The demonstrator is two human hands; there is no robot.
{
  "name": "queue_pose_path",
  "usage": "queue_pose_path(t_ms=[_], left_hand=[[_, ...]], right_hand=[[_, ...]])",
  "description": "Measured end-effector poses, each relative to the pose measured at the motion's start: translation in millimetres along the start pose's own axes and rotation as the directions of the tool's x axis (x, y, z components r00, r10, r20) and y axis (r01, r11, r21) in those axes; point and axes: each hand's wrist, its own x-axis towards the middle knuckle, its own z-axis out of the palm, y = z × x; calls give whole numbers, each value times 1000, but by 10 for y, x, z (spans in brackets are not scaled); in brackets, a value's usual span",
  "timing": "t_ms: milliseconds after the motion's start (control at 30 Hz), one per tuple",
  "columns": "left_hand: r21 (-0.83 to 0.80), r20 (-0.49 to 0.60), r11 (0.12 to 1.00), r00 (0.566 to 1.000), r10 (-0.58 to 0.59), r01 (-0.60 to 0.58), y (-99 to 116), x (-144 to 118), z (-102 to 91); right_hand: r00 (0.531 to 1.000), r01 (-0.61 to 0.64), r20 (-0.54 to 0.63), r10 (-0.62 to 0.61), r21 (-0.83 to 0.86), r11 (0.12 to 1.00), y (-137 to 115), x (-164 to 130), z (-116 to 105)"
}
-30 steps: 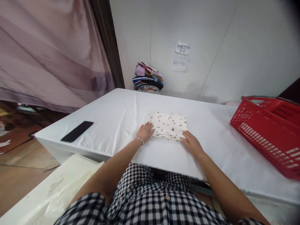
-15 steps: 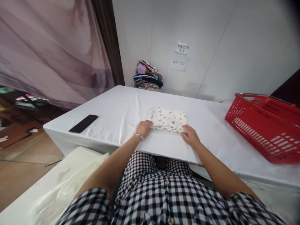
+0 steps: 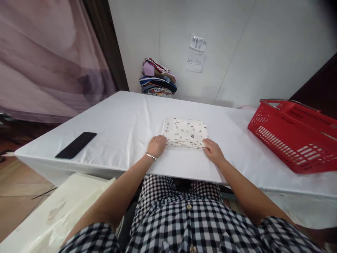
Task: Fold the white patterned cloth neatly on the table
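While left fingers [image 3: 162,139] and right fingers [image 3: 207,142] clamp near corners, cloth [image 3: 185,130] lies folded, cream, motif-dotted.

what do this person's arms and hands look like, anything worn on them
Both arms have short sleeves in black-and-white check, leaving the forearms bare. The left hand is ungloved, with a thin silver-coloured bracelet at its wrist. The right hand is ungloved, no bracelet visible.

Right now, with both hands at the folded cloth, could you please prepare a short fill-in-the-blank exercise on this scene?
The left hand and the ____ hand touch the folded cloth.
The colour of the basket is ____.
The lower paper on the wall reads ____.
Missing words: right; red; 45-50.
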Motion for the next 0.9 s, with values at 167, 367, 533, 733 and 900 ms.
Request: queue_pose_path(t_ms=[167, 367, 533, 733, 900], left_hand=[[-135, -82, 990, 996, -43, 32, -51, -57, 70], [-236, -133, 972, 991, -15, -17, -57, -71, 54], [-350, -117, 937, 991, -69, 24, -92, -72, 73], [-427, -140, 904, 987, -85, 17, -129, -93, 83], [-440, -155, 898, 984, -85, 8, -127, -91, 92]], right_hand=[[996, -86, 25, 87, -59, 995, -124, -23, -45], [994, -97, 37, 99, -51, 994, -493, 220, -25], [982, -134, 139, 129, 27, 991, -696, 476, 84], [958, -181, 237, 159, 77, 980, -762, 625, 111], [928, -152, 341, 150, -23, 988, -803, 714, 69]])
